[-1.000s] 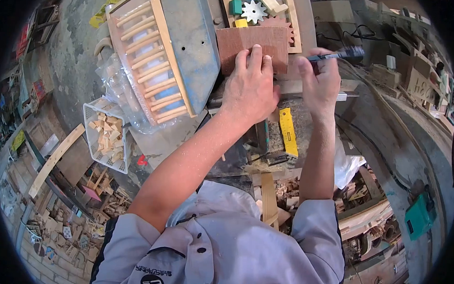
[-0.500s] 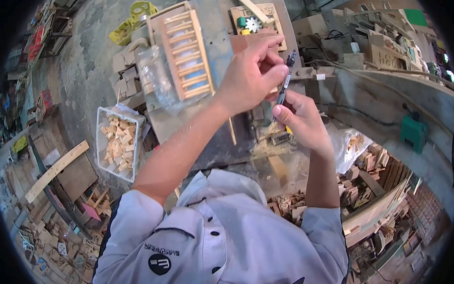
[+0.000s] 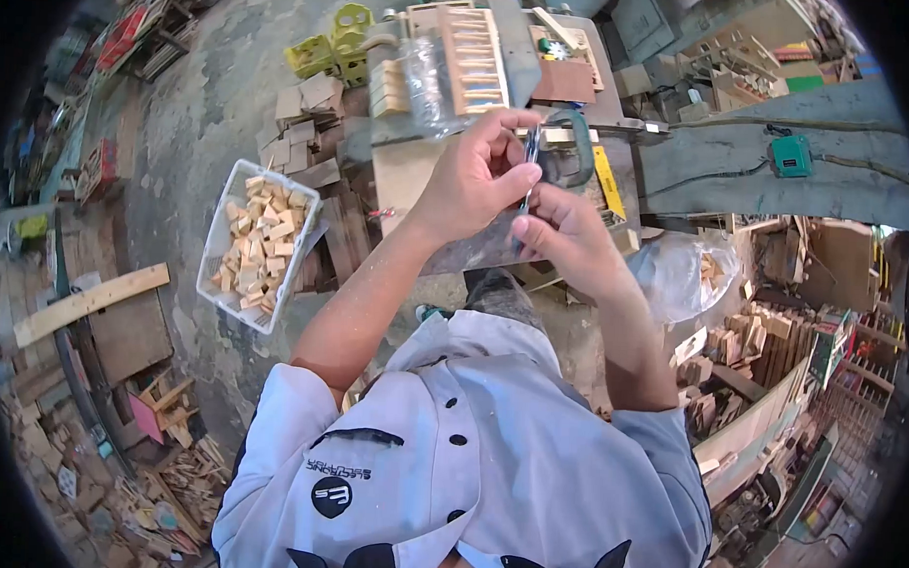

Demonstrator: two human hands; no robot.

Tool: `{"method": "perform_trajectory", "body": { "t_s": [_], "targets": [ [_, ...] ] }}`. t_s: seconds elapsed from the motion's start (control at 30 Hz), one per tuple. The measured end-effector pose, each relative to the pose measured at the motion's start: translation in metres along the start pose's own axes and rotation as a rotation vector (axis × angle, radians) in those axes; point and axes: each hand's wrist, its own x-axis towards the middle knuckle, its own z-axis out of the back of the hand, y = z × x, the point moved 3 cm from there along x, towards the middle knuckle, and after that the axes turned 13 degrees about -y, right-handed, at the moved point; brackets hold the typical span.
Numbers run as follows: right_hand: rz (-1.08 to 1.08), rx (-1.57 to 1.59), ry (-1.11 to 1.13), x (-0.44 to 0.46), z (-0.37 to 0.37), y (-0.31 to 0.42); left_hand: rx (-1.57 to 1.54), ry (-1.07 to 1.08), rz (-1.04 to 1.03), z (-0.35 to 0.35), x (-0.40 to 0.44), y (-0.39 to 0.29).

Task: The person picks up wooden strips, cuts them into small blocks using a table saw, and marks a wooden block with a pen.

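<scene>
Both hands meet at a dark pen in front of my chest. My left hand pinches its upper part between thumb and fingers. Lower on the pen, my right hand is closed round it. Beyond the hands, a reddish-brown board lies on the work surface, beside a wooden tray with gear shapes. A yellow ruler-like tool is just right of the hands, near a dark green curved handle.
A slatted wooden rack stands at the back with plastic wrap beside it. On the floor at the left is a white basket of wood pieces. A clear bag and stacked wood offcuts are at the right.
My left hand has left the reddish-brown board and taken hold of the pen, which my right hand has brought in toward my chest. The view has shifted, showing more floor.
</scene>
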Motion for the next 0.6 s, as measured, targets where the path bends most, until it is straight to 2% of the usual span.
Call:
{"method": "perform_trajectory", "body": {
  "t_s": [0.07,0.2,0.27,0.3,0.33,0.4,0.47,0.5,0.53,0.6],
  "targets": [
    [0.023,-0.025,0.059,-0.019,-0.033,-0.013,0.023,-0.003,0.005,0.026,-0.033,0.002],
    [-0.002,-0.087,0.036,-0.053,-0.091,-0.028,0.013,0.013,-0.033,0.07,-0.103,-0.005],
    [0.09,0.048,0.054,-0.078,-0.124,-0.014,-0.232,-0.055,-0.116,0.088,-0.139,-0.011],
    [0.17,0.022,0.079,-0.09,-0.136,-0.006,-0.261,-0.095,-0.016,0.102,-0.162,-0.023],
    [0.258,0.001,0.093,-0.104,-0.144,0.005,-0.257,-0.155,-0.016,0.122,-0.187,-0.034],
    [0.33,-0.025,0.15,-0.116,-0.159,0.027,0.108,0.209,0.086,0.152,-0.233,-0.056],
    [0.978,-0.167,0.394,-0.126,-0.171,0.053,0.318,0.556,-0.202,0.157,-0.273,-0.091],
    [0.813,-0.08,0.384,-0.14,-0.175,0.055,0.286,0.593,-0.217,0.151,-0.295,-0.102],
    [0.826,-0.085,0.391,-0.149,-0.179,0.059,0.257,0.631,-0.234,0.143,-0.315,-0.113],
    [0.644,0.069,0.586,-0.163,-0.19,0.062,0.354,0.641,-0.245,0.135,-0.334,-0.127]
  ]
}}
